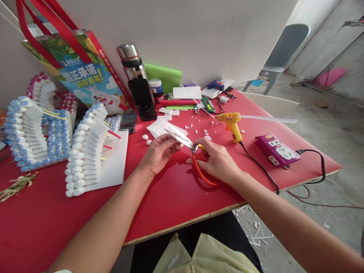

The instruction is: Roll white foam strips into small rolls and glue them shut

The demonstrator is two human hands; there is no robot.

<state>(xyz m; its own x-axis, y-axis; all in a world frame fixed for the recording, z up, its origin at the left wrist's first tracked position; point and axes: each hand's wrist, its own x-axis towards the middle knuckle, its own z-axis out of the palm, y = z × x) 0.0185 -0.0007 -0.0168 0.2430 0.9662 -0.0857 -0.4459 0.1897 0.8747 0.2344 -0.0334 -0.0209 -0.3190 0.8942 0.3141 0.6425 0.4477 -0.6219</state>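
My right hand grips a pair of scissors by its red handles, the blades pointing left and away from me. My left hand is pinched closed beside the blades; whatever its fingertips hold is small and mostly hidden. White sheets lie just behind the blades. Small white rolled pieces rest on the red table by my left hand. To the left stands a curved white structure of stacked flat pieces and rolled ends, on a white board.
At right are a yellow glue gun with its cord and a purple power strip. Behind stand a thermos, a phone and a printed bag. A green utility knife and white scraps lie farther back. Blue-and-white structures stand far left.
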